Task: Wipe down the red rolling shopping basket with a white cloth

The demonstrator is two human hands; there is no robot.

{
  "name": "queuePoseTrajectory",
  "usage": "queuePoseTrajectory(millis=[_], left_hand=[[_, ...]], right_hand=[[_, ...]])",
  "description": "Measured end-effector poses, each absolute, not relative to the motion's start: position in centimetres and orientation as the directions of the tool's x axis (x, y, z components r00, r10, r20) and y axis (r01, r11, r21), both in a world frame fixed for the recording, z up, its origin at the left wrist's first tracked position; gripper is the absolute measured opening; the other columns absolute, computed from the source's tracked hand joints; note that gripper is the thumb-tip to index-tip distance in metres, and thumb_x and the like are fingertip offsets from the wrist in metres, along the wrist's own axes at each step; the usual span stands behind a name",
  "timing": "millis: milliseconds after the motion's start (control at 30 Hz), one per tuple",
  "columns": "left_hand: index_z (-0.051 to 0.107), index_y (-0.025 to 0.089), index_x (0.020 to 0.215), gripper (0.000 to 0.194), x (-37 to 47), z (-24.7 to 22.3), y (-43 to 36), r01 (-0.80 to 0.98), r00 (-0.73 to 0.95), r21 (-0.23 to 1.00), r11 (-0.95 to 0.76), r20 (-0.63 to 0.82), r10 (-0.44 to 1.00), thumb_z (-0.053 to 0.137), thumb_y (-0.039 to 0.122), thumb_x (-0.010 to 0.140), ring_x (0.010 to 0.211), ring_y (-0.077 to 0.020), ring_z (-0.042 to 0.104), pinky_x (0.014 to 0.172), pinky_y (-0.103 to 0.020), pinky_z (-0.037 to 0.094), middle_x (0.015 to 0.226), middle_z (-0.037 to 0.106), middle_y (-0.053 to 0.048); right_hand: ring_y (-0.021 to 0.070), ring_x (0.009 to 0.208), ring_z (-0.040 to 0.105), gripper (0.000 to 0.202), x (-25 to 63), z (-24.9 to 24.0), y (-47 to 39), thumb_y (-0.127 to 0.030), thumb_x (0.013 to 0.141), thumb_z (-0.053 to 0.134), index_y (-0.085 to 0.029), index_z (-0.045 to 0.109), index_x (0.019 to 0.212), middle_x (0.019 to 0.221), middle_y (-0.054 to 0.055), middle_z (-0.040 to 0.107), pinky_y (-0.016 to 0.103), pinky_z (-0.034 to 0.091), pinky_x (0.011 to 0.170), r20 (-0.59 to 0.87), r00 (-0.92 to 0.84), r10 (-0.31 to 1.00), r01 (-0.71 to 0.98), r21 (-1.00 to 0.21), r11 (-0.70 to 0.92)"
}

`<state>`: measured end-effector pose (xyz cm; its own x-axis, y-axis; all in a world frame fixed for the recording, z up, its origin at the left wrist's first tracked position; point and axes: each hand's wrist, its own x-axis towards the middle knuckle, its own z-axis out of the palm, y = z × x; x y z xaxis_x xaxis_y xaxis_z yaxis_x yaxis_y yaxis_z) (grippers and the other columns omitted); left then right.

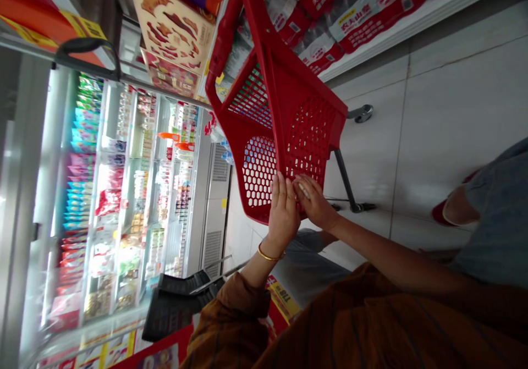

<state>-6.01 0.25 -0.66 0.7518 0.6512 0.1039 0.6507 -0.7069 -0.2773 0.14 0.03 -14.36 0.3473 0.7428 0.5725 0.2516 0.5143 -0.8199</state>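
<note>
A red plastic shopping cart [274, 110] with lattice sides stands in front of me, its grey legs and wheels towards the right of the picture. My left hand [284, 207], with a gold bracelet at the wrist, lies along the cart's near rim, fingers straight and side by side. Beside it my right hand [313, 201] has its fingers bent over the same rim. A small pale spot shows among those fingers, too blurred to name. Both thumbs are partly hidden.
Shrink-wrapped red-labelled bottles [367, 17] line a shelf at the top right. Patterned boxes [175, 25] sit at the top. A lit refrigerated display [127, 193] fills the left side, with a black tray-like object [173, 303] below. My foot [451, 209] is on the tiled floor [462, 110].
</note>
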Motion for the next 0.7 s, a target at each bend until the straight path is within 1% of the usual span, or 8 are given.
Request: queuePoseTrajectory(millis=[233, 367, 433, 567, 700], left_hand=[[0.003, 0.014, 0.152, 0.071, -6.5, -0.6, 1.0, 0.638, 0.747, -0.342, -0.69, 0.06, 0.662, 0.033, -0.001, 0.09, 0.147, -0.0312, 0.006, 0.114, -0.058, 0.031, 0.159, 0.004, -0.019], [0.005, 0.017, 0.152, 0.072, -6.7, -0.4, 1.5, 0.627, 0.762, -0.338, -0.702, 0.08, 0.642, 0.033, -0.002, 0.088, 0.147, -0.0305, 0.007, 0.114, -0.057, 0.032, 0.16, 0.004, -0.017], [0.007, 0.017, 0.152, 0.072, -6.8, -0.4, 1.7, 0.628, 0.764, -0.323, -0.708, 0.086, 0.639, 0.034, -0.002, 0.088, 0.147, -0.03, 0.008, 0.114, -0.056, 0.032, 0.16, 0.005, -0.016], [0.013, 0.012, 0.151, 0.069, -7.0, -0.4, 2.0, 0.638, 0.755, -0.308, -0.706, 0.07, 0.652, 0.034, -0.003, 0.087, 0.147, -0.0284, 0.008, 0.116, -0.054, 0.03, 0.158, 0.014, -0.018], [0.018, 0.01, 0.15, 0.064, -7.1, -0.5, 2.1, 0.62, 0.751, -0.378, -0.688, 0.032, 0.659, 0.032, -0.001, 0.089, 0.147, -0.0268, 0.01, 0.116, -0.054, 0.03, 0.154, 0.027, -0.019]], right_hand=[[0.0246, 0.136, 0.04, 0.042, -0.3, -16.7, 0.6, -0.022, 0.098, 0.041, -0.027, 0.043, 0.139, 0.138, 0.01, 0.052, 0.054, 0.043, 0.11, 0.553, 0.346, 0.758, 0.244, -0.833, 0.496], [0.0232, 0.133, 0.044, 0.039, -0.5, -17.9, 0.8, -0.027, 0.098, 0.042, -0.029, 0.047, 0.136, 0.138, 0.008, 0.051, 0.052, 0.044, 0.11, 0.481, 0.384, 0.788, 0.153, -0.875, 0.459], [0.0232, 0.132, 0.045, 0.037, -0.5, -18.4, 0.9, -0.028, 0.098, 0.043, -0.028, 0.048, 0.135, 0.136, 0.009, 0.052, 0.051, 0.044, 0.109, 0.451, 0.417, 0.789, 0.113, -0.887, 0.447], [0.0244, 0.132, 0.044, 0.037, -0.5, -19.1, 1.0, -0.026, 0.098, 0.041, -0.024, 0.049, 0.134, 0.134, 0.013, 0.054, 0.052, 0.046, 0.105, 0.443, 0.465, 0.767, 0.117, -0.889, 0.443], [0.0261, 0.132, 0.045, 0.041, -0.2, -18.2, 1.0, -0.026, 0.097, 0.042, -0.024, 0.044, 0.138, 0.137, 0.014, 0.051, 0.053, 0.046, 0.105, 0.435, 0.47, 0.768, 0.129, -0.894, 0.428]])
